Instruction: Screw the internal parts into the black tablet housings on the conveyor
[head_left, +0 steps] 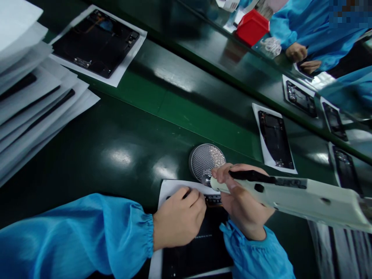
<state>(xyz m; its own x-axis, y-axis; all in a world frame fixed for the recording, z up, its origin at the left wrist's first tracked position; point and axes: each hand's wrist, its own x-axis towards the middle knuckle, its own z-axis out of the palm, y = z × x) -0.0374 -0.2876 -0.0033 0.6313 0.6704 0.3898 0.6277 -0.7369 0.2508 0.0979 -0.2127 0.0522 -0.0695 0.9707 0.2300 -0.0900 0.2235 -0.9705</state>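
My right hand [244, 197] is wrapped round a pale electric screwdriver [290, 195] with a black lever. The screwdriver's tip end points at a round metal screw tray [205, 161] with a dimpled face, partly filled with small shiny screws. My left hand [181, 217] rests with curled fingers on the upper edge of a black tablet housing [200, 248]. What its fingertips pinch, if anything, is hidden. The housing lies on a white sheet [171, 186] in front of me, and both hands cover parts of it.
At left stands a stack of white sheets [35, 89] with dark panels between. More tablet housings lie on sheets along the green line, one [95, 42] at upper left, another [276, 139] at right. Across stands a red bin [252, 27] near a co-worker's hands [302, 58].
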